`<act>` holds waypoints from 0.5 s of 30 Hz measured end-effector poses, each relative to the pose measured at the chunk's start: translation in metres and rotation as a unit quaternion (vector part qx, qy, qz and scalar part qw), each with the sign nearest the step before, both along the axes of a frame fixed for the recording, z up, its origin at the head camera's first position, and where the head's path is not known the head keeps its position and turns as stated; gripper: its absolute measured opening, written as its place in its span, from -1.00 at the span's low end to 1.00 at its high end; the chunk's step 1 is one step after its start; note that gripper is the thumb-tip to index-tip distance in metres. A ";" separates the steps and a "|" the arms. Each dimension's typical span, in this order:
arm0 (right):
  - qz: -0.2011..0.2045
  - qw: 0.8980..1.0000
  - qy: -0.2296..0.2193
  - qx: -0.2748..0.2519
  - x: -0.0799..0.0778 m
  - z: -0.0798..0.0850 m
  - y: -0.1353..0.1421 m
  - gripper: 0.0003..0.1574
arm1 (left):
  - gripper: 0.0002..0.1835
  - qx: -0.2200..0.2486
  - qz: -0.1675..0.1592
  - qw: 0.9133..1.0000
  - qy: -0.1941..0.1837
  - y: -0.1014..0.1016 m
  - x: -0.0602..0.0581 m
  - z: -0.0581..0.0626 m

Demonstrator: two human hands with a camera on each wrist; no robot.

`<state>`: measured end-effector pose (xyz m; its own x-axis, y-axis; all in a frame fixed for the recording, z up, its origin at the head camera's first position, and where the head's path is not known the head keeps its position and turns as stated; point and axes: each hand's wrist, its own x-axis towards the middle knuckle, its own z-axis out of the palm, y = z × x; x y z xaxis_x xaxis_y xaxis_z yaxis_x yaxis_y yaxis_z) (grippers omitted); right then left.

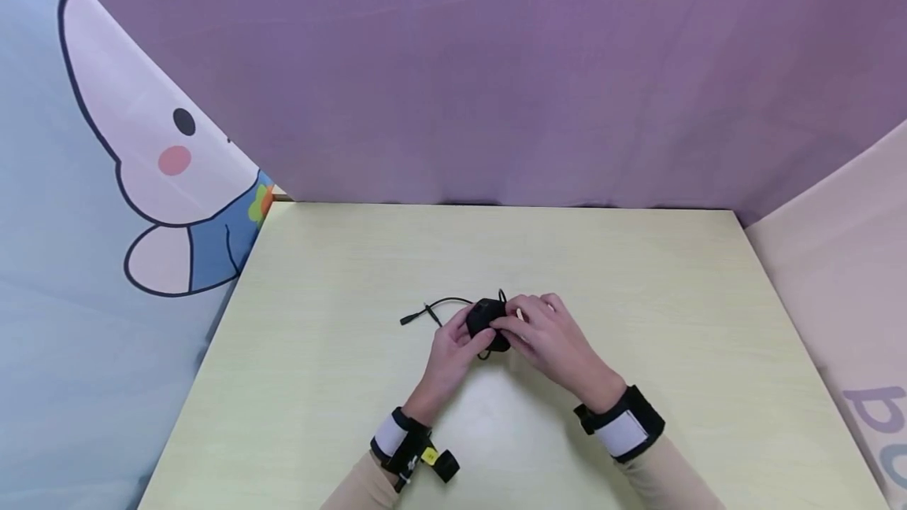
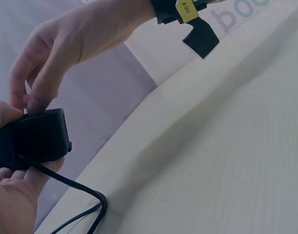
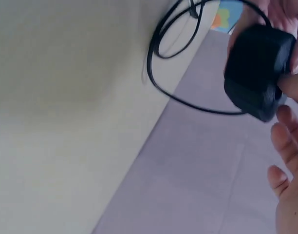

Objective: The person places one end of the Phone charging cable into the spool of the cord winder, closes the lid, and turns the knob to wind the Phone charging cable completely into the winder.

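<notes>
A small black box-shaped device [image 1: 485, 316] with a thin black cable is held up over the table between both hands. My left hand [image 1: 452, 349] grips it from the left, thumb across the near side and fingers beneath, as the left wrist view shows. Thumb and fingertips of my right hand [image 1: 549, 337] pinch at its right edge; in the right wrist view, the other fingers [image 3: 284, 141] curl loosely apart from it. The cable [image 2: 66, 181] leaves the side of the box [image 2: 39, 136] and loops below it. What lies under the right fingertips is hidden.
The cable's plug end [image 1: 409, 319] points left above the pale wooden table [image 1: 340, 384]. A purple curtain [image 1: 496, 85] stands along the table's back edge, with a printed blue cloth [image 1: 64, 274] on the left and a pale cloth [image 1: 836, 274] on the right.
</notes>
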<state>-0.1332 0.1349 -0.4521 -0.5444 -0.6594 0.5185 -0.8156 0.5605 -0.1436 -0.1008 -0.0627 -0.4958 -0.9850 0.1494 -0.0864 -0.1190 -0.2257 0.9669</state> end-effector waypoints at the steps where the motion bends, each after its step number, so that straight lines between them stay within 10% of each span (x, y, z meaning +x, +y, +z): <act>1: 0.001 1.000 0.005 0.011 0.000 0.002 0.001 -0.68 | -0.40 -0.005 -0.003 1.000 -0.001 0.000 0.000 0.000; 15: 0.017 0.992 0.092 0.088 -0.006 0.007 0.009 -0.70 | -0.44 -0.045 -0.031 0.998 0.003 -0.002 0.000 0.002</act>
